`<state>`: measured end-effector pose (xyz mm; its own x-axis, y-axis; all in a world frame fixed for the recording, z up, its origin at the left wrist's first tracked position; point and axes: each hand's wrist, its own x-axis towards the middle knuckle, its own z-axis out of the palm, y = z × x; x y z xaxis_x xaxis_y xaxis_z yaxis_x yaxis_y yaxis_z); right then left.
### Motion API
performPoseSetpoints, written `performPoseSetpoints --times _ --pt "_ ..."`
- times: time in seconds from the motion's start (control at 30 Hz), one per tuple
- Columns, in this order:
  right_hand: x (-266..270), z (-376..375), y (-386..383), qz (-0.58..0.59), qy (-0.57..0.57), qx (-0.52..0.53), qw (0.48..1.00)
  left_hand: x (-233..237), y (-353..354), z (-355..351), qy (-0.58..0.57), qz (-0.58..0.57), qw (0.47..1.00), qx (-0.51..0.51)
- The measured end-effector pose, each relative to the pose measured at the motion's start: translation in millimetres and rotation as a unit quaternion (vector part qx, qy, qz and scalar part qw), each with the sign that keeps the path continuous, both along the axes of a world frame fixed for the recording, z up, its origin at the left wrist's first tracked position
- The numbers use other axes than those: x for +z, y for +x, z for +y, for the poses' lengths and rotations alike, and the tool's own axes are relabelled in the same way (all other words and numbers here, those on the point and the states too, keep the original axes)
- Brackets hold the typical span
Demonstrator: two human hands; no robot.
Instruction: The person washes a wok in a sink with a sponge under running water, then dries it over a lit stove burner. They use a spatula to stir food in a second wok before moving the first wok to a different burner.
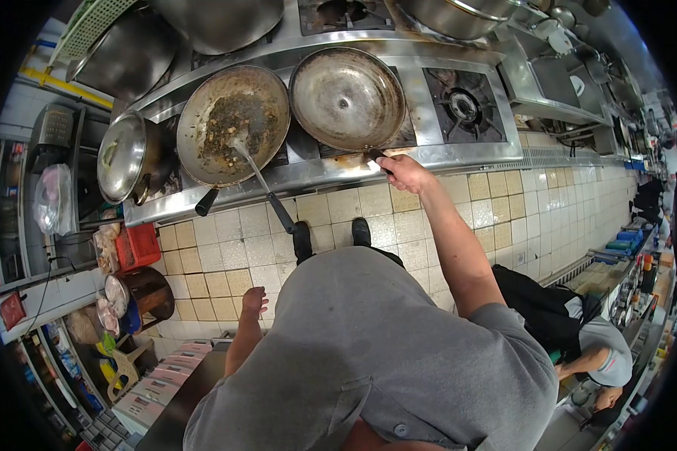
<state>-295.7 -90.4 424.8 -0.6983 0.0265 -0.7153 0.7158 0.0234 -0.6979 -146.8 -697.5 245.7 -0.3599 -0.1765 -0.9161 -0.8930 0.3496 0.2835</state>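
Observation:
My right hand (406,174) is closed around the dark handle of a wide, worn frying pan (346,98) that sits on the stove. Only a stained metal surface shows inside that pan. My left hand (254,301) hangs low at my side, fingers loosely apart, holding nothing. To the left of the first pan is a second frying pan (203,98) with browned, chopped food (229,124) in it. A spatula (257,171) with a black handle rests in the food, its grip sticking out over the stove's front edge.
A lidded pot (120,156) stands at the stove's left end. Large pots (218,22) line the back. A bare gas burner (463,107) is on the right. Behind me at right, a co-worker (602,349) bends over a counter. A red crate (137,244) and stool (152,299) stand left.

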Motion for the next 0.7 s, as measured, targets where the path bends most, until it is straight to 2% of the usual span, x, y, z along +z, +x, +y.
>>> performPoseSetpoints --times 0.23,0.43,0.7 --pt "2.8 -3.5 1.5 0.013 -0.016 -0.018 1.0 6.1 2.4 4.4 0.0 0.011 1.0 0.008" --pt "3.0 -1.3 1.3 -0.027 -0.009 -0.014 0.999 10.3 2.5 5.4 0.001 0.006 1.0 -0.001" --pt "0.7 -2.2 2.1 0.001 -0.042 -0.033 0.999 2.8 5.4 1.4 0.004 0.01 1.0 -0.008"
